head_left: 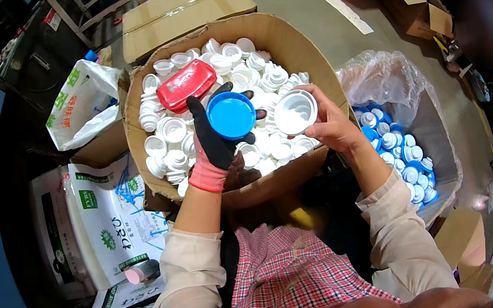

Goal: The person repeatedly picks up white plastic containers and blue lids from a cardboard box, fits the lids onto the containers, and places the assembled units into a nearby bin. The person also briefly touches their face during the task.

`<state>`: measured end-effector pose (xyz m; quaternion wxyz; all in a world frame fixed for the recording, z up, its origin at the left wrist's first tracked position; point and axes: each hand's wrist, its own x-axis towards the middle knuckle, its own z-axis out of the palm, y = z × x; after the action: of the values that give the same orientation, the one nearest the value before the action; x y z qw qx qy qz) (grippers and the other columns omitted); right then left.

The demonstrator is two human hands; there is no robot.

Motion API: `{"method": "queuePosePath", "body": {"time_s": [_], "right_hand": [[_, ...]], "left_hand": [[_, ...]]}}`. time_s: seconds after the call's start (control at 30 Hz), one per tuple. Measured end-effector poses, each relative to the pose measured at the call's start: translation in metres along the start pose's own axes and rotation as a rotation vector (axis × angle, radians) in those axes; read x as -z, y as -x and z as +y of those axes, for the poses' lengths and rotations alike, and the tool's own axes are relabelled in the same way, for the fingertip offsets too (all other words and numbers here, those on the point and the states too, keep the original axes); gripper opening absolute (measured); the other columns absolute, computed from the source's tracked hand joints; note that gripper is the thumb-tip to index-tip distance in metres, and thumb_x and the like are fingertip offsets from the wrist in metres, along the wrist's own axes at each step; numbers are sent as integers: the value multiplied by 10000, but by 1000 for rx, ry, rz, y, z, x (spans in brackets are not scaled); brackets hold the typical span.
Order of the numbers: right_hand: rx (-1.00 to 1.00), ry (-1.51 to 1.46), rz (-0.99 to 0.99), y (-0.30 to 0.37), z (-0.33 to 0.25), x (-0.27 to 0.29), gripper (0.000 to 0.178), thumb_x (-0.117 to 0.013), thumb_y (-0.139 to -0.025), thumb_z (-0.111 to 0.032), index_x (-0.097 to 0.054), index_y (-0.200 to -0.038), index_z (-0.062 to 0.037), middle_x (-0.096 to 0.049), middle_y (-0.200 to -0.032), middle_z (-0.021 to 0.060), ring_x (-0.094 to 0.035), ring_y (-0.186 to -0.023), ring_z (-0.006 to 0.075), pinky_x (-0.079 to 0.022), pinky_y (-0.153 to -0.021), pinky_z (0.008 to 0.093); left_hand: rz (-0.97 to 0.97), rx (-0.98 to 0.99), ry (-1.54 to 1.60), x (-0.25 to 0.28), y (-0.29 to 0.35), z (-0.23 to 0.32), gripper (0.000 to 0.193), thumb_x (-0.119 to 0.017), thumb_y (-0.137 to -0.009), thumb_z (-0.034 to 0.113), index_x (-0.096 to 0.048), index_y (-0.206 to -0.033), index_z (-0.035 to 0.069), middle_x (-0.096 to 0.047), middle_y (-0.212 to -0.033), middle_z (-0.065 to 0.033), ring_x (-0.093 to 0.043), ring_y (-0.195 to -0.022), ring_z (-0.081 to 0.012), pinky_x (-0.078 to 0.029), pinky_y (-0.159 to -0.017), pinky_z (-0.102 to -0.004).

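Observation:
My left hand (212, 143), in a black glove with a pink cuff, is closed around the edge of a round blue cap (231, 115), its hollow side facing up. Beside it, my bare right hand (334, 123) pinches a white stepped plastic cap (295, 112) by its rim. The two pieces are apart. Both hands are over a large cardboard box (288, 29) heaped with white plastic caps (172, 129). A red pouch (187, 85) lies on the heap, just beyond my left hand.
At right, a plastic-lined bin (445, 153) holds several blue-and-white caps (410, 152). A closed carton (187, 10) sits behind the box. To the left are a white plastic bag (79, 110) and printed sacks (111, 222) with a pink-ended cylinder (142, 272) on top.

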<state>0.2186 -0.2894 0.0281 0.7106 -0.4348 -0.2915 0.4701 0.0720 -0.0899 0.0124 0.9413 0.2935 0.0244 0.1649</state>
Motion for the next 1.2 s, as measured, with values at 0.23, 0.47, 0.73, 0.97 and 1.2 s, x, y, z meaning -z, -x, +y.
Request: {"method": "queuePosePath", "body": {"time_s": [0.23, 0.47, 0.73, 0.97, 1.2], "right_hand": [[61, 1, 1, -3, 4, -14, 906, -899, -591, -128, -414, -1356, -98, -483, -1248, 58, -491, -1178, 203, -451, -983, 332], [206, 215, 30, -10, 8, -43, 884, -898, -582, -88, -465, -1352, -112, -472, -1284, 53, -472, -1209, 207, -408, -1022, 340], [515, 829, -18, -6, 11, -86, 751, -778, -709, -46, -438, -1378, -70, -484, -1295, 127, -486, -1202, 263, -447, -952, 361], [788, 1186, 114, -6, 18, -106, 674, -805, -644, -78, -521, -1254, -40, -516, -1128, 148, -531, -1035, 318, -462, -869, 381], [806, 1222, 135, -4, 18, -106, 664, -807, -627, -51, -535, -1232, -32, -521, -1107, 150, -527, -1014, 331, -463, -852, 399]], "left_hand": [[16, -154, 65, 15, 7, 1, 645, -464, -918, 495, -419, -1344, 14, -460, -1351, -260, -430, -1258, -464, -365, -994, -619], [117, 44, 436, 17, 18, 5, 706, -338, -952, 615, -385, -1342, 27, -422, -1348, -320, -422, -1270, -478, -340, -1028, -664], [-62, -341, -264, -3, 36, 1, 575, -312, -1030, 413, -328, -1431, 1, -467, -1376, -240, -482, -1267, -313, -369, -1082, -413], [-189, -317, -60, -12, 39, -10, 530, -307, -1040, 344, -343, -1419, -25, -478, -1371, -186, -475, -1265, -288, -364, -1079, -391], [-131, -399, -337, -19, 40, -12, 532, -333, -1035, 330, -320, -1425, -32, -503, -1342, -187, -493, -1246, -285, -379, -1067, -387]]}}
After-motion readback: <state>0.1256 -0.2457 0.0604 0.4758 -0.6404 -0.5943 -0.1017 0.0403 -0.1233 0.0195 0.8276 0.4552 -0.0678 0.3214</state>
